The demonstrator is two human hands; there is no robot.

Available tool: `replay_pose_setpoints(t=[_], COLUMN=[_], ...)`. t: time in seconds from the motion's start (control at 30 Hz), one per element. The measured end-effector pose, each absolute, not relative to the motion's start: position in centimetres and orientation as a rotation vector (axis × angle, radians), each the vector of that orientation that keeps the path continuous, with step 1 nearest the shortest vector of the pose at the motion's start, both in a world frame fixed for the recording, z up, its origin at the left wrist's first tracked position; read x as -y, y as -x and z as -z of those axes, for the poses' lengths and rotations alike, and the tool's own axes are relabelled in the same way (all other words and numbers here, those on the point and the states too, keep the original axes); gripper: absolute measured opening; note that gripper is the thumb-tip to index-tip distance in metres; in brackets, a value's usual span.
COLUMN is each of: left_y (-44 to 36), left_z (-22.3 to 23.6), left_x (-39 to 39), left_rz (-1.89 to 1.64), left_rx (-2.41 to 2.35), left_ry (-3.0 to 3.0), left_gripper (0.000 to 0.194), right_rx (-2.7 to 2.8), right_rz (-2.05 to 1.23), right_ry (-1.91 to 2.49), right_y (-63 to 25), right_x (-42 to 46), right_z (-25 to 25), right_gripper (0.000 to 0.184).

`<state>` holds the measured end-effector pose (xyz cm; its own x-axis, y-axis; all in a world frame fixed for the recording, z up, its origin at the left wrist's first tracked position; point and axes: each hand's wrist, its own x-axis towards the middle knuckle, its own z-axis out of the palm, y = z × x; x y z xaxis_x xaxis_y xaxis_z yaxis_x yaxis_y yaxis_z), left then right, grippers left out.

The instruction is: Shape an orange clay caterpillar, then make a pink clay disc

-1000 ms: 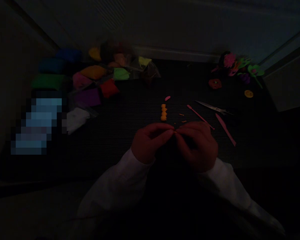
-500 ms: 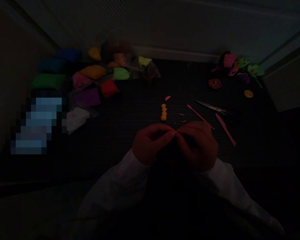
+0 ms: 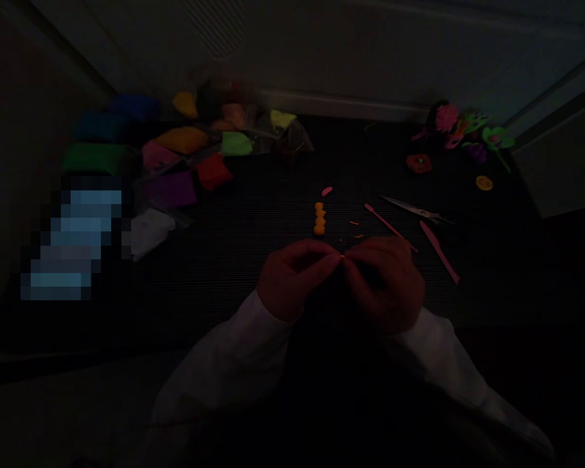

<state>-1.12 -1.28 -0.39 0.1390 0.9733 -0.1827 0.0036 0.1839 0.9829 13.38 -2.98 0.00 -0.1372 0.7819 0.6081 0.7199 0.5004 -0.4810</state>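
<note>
In the dim head view, my left hand (image 3: 295, 276) and my right hand (image 3: 390, 279) meet at their fingertips. Between them they pinch a tiny piece of orange clay (image 3: 342, 257), mostly hidden by the fingers. Just beyond lies a row of joined orange clay balls (image 3: 319, 219), with a small pink clay piece (image 3: 326, 192) behind it. Thin orange clay strips (image 3: 353, 223) and a tiny orange crumb (image 3: 340, 240) rest close to my fingertips. A slim pink modelling tool (image 3: 390, 226) lies beside my right hand.
Right of my hands are a pink plastic knife (image 3: 439, 252) and scissors (image 3: 414, 208). Clay flowers (image 3: 448, 120), a red clay piece (image 3: 419, 163) and a yellow disc (image 3: 484, 182) lie back right. Bagged clay (image 3: 175, 188) in several colours and a pixelated bright screen (image 3: 75, 240) occupy the left.
Both hands hold nearly the same place and keep their pinch, with only a very slight shift. The things on the table have not moved.
</note>
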Motion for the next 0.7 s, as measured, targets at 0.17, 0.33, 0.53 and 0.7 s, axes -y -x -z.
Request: replay_pose_setpoints(t=[0.17,0.33,0.53,0.7], left_y=[1.11,1.14,1.08,1.05], left_z=[0.25,0.4,0.4,0.2], left_x=[1.29,1.3,1.37,1.33], left_rz=[-0.967,-0.971,-0.984,-0.956], left_rx=[-1.176,-1.177,-1.186,-1.194], left_ry=[-1.142,-1.115,-1.139,-1.169], left_gripper=[0.013,0.016,0.016,0.016], right_rx=[1.873,1.863,1.872,1.881], right_rz=[-0.075,-0.085,-0.081,-0.061], right_ry=[1.243,1.256,1.256,1.243], right_y=[-13.34,-13.27,-13.28,-13.21], right_x=[2.95,2.97,2.89,2.9], right_z=[0.01,0.14,0.14,0.21], right_gripper=[0.012,0.011,0.011,0.012])
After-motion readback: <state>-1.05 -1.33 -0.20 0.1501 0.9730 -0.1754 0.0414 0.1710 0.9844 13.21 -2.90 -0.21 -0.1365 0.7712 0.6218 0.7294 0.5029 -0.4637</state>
